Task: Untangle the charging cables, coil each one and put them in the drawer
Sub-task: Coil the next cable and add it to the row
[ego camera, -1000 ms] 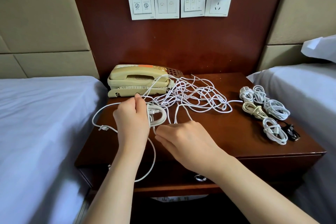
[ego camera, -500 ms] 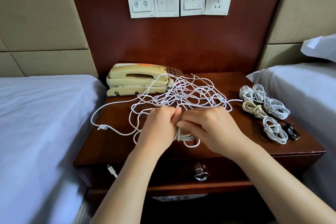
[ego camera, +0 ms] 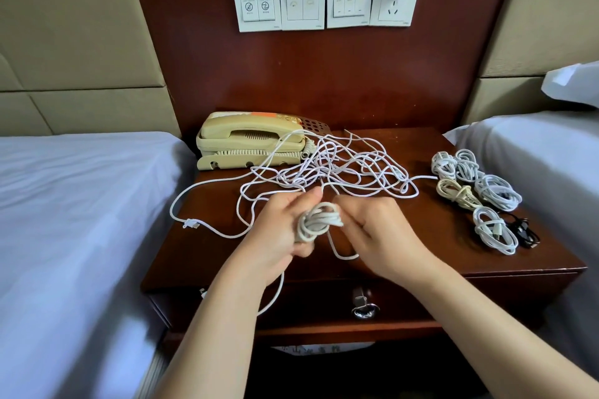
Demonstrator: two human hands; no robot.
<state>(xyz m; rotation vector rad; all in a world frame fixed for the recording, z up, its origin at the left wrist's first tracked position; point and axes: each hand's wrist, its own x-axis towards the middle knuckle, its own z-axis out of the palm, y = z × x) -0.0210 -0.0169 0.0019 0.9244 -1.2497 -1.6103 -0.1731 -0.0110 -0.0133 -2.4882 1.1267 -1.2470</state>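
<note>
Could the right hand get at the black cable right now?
Probably yes: the black cable lies uncovered near the right edge of the nightstand, but the right hand pinches a white cable and must drop it first.

Person in view: a left hand [ego camera: 275, 236] and a right hand [ego camera: 385, 236], each continuing into a forearm, the left forearm [ego camera: 220, 327] and the right forearm [ego camera: 486, 327]. All four parts are bare, uncovered from the fingertips to the lower frame edge. The forearms are slim and smooth and narrow at the wrists, and knuckles stand out on the back of the right hand; anything worn higher up lies out of frame.
</note>
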